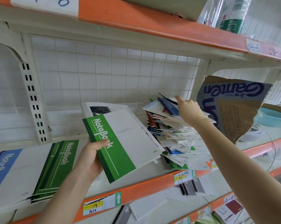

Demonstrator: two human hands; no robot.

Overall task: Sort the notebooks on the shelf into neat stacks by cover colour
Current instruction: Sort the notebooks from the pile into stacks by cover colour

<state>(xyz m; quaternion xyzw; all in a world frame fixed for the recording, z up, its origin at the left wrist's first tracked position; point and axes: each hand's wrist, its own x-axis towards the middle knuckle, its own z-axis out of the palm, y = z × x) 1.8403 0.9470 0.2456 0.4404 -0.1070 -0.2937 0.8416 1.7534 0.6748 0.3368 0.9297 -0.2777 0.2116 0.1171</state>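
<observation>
The left hand (91,157) grips a green notebook (115,143) by its spine edge, thumb across the cover, with a second notebook (101,109) tucked behind it. It holds both above the shelf (136,186). The right hand (189,111) reaches into the top of the jumbled pile (177,136), forefinger against a blue cover. I cannot tell whether its other fingers hold anything. At the left of the shelf lie a green stack (55,165) and a blue stack (5,172), both fairly square. The sorting looks well started but far from done, since most notebooks are still mixed in the pile. Torn cardboard (233,110) leans just beside it.
</observation>
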